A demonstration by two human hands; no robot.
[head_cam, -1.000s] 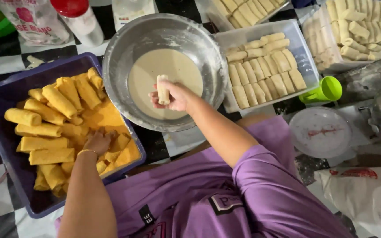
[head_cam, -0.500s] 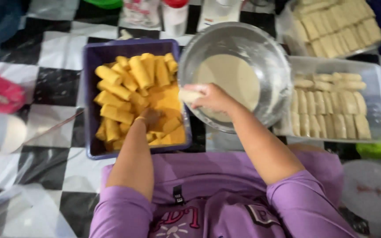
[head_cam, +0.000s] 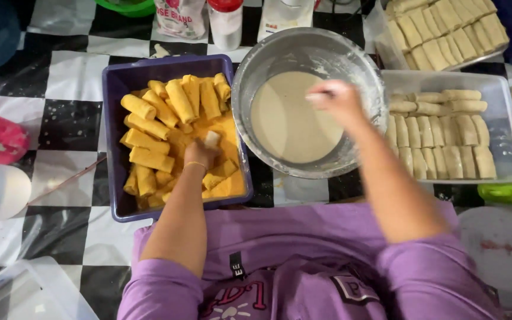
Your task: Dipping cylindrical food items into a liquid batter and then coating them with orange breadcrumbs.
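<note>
Checkered cloth; left hand (head_cam: pixel 200 153) grips pale roll (head_cam: pixel 211 139); right hand (head_cam: pixel 334 98) blurred, grip unclear.

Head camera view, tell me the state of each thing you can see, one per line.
Purple tray: partly filled with yellow crumbed rolls.
Metal bowl: holds pale batter.
Clear tray: filled with rows of plain rolls.
Left hand: in the crumbs, on a pale roll.
Right hand: over the batter, blurred.
</note>
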